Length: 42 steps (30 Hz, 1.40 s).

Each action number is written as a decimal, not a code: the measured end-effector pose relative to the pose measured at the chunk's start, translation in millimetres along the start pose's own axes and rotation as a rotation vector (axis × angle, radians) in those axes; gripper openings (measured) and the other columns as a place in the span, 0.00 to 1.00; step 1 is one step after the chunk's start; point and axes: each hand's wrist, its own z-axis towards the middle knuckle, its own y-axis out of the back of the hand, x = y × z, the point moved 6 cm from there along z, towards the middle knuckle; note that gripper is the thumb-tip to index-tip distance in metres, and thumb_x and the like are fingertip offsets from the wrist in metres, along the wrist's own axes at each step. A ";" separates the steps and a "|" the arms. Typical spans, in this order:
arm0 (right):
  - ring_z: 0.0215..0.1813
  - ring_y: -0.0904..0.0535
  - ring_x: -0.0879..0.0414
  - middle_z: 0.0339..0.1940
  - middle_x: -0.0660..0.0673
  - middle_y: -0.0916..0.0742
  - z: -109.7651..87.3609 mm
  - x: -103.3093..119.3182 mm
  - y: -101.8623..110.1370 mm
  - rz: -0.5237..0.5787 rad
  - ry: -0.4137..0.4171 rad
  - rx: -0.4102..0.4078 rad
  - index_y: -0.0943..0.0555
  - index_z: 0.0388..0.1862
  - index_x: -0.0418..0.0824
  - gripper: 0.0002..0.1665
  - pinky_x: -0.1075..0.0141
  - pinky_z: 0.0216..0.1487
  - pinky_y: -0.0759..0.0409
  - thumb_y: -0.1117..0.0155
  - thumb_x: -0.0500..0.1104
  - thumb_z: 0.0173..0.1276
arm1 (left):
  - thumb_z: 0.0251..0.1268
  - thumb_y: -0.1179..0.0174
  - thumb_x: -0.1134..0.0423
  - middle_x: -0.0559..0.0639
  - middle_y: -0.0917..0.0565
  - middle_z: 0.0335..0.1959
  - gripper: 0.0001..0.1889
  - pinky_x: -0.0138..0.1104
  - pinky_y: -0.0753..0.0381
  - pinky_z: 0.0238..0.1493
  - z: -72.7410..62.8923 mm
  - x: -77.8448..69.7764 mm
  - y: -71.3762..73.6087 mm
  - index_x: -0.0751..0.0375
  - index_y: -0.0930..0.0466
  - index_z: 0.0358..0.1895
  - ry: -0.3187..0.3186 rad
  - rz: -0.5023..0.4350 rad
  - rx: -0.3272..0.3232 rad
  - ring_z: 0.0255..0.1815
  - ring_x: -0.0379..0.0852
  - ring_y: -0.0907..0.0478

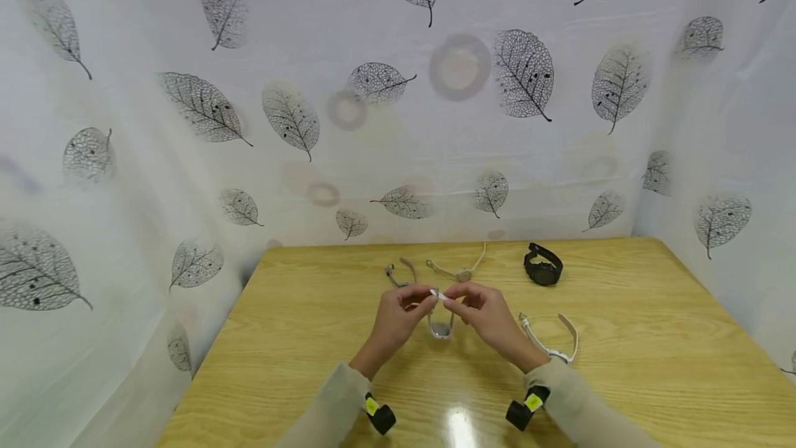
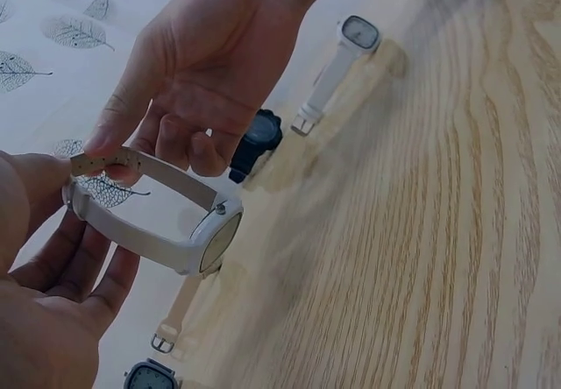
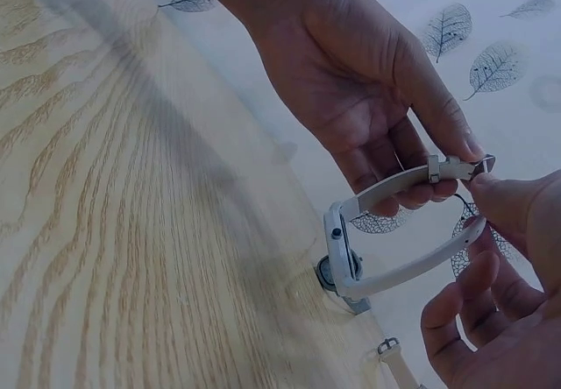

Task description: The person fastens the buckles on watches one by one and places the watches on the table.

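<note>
Between both hands hangs a white wristwatch (image 1: 441, 330), its squarish case lowest and its two strap halves rising in a loop. My left hand (image 1: 395, 318) pinches the buckle end of the strap (image 3: 412, 179) between thumb and fingers. The other strap end, with small holes (image 2: 131, 159), is pinched by my right hand (image 1: 489, 314). Both strap ends come close together at the fingertips, and the buckle (image 3: 481, 166) shows there in the right wrist view. The watch is held above the wooden table (image 1: 298, 365).
Behind the hands lie a grey-strapped watch (image 1: 407, 267), partly hidden by the left hand, and a slim beige watch (image 1: 463, 274). A black watch (image 1: 543, 273) stands at the back right. Another white watch (image 1: 535, 337) lies beside the right forearm. A leaf-patterned curtain (image 1: 398, 137) surrounds the table.
</note>
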 end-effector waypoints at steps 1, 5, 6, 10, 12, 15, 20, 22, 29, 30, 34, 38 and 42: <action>0.27 0.27 0.58 0.33 0.37 0.17 0.1 -0.1 -0.1 -0.001 0.000 -0.002 0.13 0.49 0.43 0.11 0.66 0.27 0.26 0.31 0.47 0.73 | 0.71 0.33 0.62 0.56 0.12 0.46 0.12 0.31 0.14 0.46 0.0 -0.1 0.0 0.65 0.13 0.51 0.000 0.002 0.002 0.46 0.50 0.15; 0.27 0.27 0.58 0.35 0.36 0.15 0.0 1.6 -0.4 -0.009 0.007 -0.012 0.12 0.49 0.43 0.10 0.67 0.26 0.27 0.30 0.44 0.73 | 0.71 0.33 0.62 0.56 0.12 0.44 0.11 0.31 0.14 0.44 0.6 0.5 -0.1 0.65 0.12 0.50 -0.001 0.005 0.017 0.45 0.50 0.15; 0.27 0.27 0.58 0.36 0.38 0.15 -0.1 1.9 -0.5 -0.010 0.010 -0.013 0.12 0.49 0.43 0.10 0.67 0.26 0.26 0.30 0.44 0.73 | 0.71 0.32 0.62 0.56 0.12 0.44 0.11 0.31 0.14 0.44 0.8 0.8 0.0 0.64 0.12 0.50 -0.002 0.005 0.021 0.44 0.50 0.15; 0.27 0.27 0.58 0.36 0.39 0.14 -0.5 0.9 -1.0 -0.007 0.022 -0.009 0.12 0.49 0.44 0.10 0.67 0.26 0.26 0.30 0.46 0.72 | 0.71 0.33 0.62 0.56 0.12 0.43 0.10 0.33 0.14 0.43 0.5 2.9 -0.1 0.64 0.12 0.49 0.005 0.000 0.029 0.42 0.48 0.15; 0.26 0.27 0.58 0.36 0.40 0.14 -0.7 -1.1 -1.9 0.003 0.024 -0.005 0.12 0.49 0.45 0.10 0.66 0.26 0.26 0.30 0.46 0.73 | 0.71 0.32 0.63 0.57 0.12 0.43 0.10 0.35 0.13 0.44 0.3 4.3 0.1 0.64 0.12 0.48 0.017 -0.013 0.026 0.42 0.47 0.16; 0.26 0.27 0.58 0.38 0.42 0.13 -1.0 -2.1 -3.1 0.013 0.025 0.007 0.12 0.50 0.46 0.11 0.64 0.26 0.25 0.31 0.47 0.73 | 0.71 0.32 0.63 0.57 0.12 0.44 0.10 0.37 0.13 0.45 0.1 4.1 0.4 0.65 0.12 0.49 0.034 -0.047 0.019 0.42 0.46 0.16; 0.28 0.25 0.57 0.43 0.45 0.12 -1.6 -3.5 -4.2 0.006 0.027 0.048 0.14 0.53 0.46 0.12 0.58 0.29 0.21 0.32 0.48 0.75 | 0.70 0.32 0.64 0.59 0.12 0.45 0.11 0.35 0.14 0.46 -0.6 1.9 1.3 0.67 0.13 0.49 0.063 -0.108 0.007 0.42 0.45 0.16; 0.28 0.25 0.57 0.44 0.42 0.12 -2.3 -4.1 -3.8 0.006 0.027 0.068 0.14 0.54 0.44 0.14 0.58 0.30 0.21 0.33 0.48 0.75 | 0.70 0.32 0.64 0.62 0.12 0.45 0.11 0.37 0.14 0.46 -0.5 2.3 2.5 0.68 0.13 0.49 0.074 -0.122 0.005 0.40 0.44 0.16; 0.30 0.26 0.56 0.46 0.33 0.14 -5.3 -7.7 -2.5 0.051 -0.028 0.119 0.16 0.58 0.36 0.19 0.58 0.33 0.21 0.34 0.48 0.76 | 0.70 0.33 0.65 0.67 0.14 0.45 0.11 0.41 0.13 0.48 -1.0 2.6 4.5 0.69 0.13 0.50 0.076 -0.149 0.026 0.39 0.43 0.17; 0.31 0.26 0.56 0.45 0.35 0.14 -5.5 -8.3 -2.4 0.051 -0.035 0.118 0.16 0.57 0.36 0.20 0.58 0.33 0.21 0.34 0.48 0.76 | 0.70 0.33 0.65 0.66 0.14 0.45 0.11 0.39 0.13 0.47 -1.0 3.3 4.7 0.69 0.13 0.50 0.073 -0.142 0.029 0.38 0.43 0.17; 0.30 0.26 0.56 0.40 0.39 0.14 -4.7 -8.2 -2.6 0.036 -0.036 0.101 0.15 0.55 0.37 0.19 0.60 0.32 0.23 0.33 0.49 0.75 | 0.70 0.32 0.66 0.60 0.13 0.42 0.10 0.36 0.14 0.45 -0.5 5.2 5.6 0.68 0.13 0.49 0.063 -0.110 0.038 0.38 0.44 0.17; 0.27 0.28 0.58 0.34 0.32 0.17 -3.7 -7.1 -3.7 0.024 -0.026 0.084 0.13 0.53 0.42 0.15 0.65 0.27 0.26 0.32 0.48 0.74 | 0.70 0.32 0.64 0.57 0.13 0.40 0.10 0.44 0.14 0.46 -1.4 5.7 4.8 0.67 0.13 0.48 0.069 -0.094 0.056 0.37 0.45 0.18; 0.27 0.28 0.56 0.34 0.30 0.17 -3.5 -6.3 -5.6 0.033 -0.026 0.077 0.12 0.51 0.46 0.12 0.66 0.26 0.28 0.32 0.48 0.74 | 0.70 0.33 0.64 0.56 0.13 0.39 0.10 0.48 0.14 0.48 -2.8 7.3 3.9 0.67 0.13 0.48 0.082 -0.099 0.058 0.37 0.44 0.18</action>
